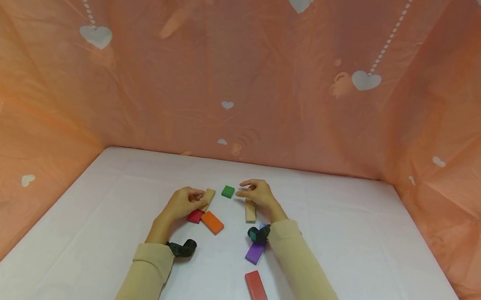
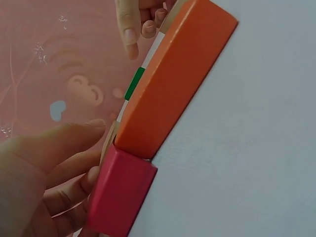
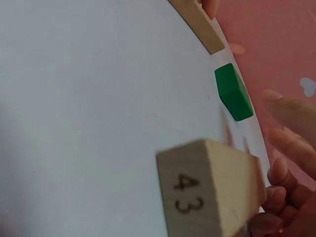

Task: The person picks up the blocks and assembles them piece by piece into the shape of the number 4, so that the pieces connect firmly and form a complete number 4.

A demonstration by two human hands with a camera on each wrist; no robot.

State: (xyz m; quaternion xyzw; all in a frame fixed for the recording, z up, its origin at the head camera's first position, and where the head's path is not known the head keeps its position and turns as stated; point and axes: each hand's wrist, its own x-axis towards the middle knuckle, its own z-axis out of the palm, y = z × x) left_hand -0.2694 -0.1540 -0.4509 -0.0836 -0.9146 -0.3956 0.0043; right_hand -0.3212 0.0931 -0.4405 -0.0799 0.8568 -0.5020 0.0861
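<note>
My left hand [image 1: 183,202] is beside a plain wooden block [image 1: 208,199], its fingertips at that block's edge. Close below lie a crimson block [image 2: 123,190] and an orange block [image 1: 213,223], which meet at a corner. Over the far end of another wooden block [image 1: 250,212], marked 43 in the right wrist view, is my right hand [image 1: 259,194]. Its thumb and forefinger stretch toward a green block [image 3: 233,93] without touching it. Whether its lower fingers touch the wooden block is hard to see.
Under my right wrist lie a purple block [image 1: 254,253] and a mostly hidden blue one [image 1: 263,226]. A red block [image 1: 256,289] lies nearer me. The white tabletop [image 1: 91,232] is bounded by an orange curtain [image 1: 248,72] with pale hearts.
</note>
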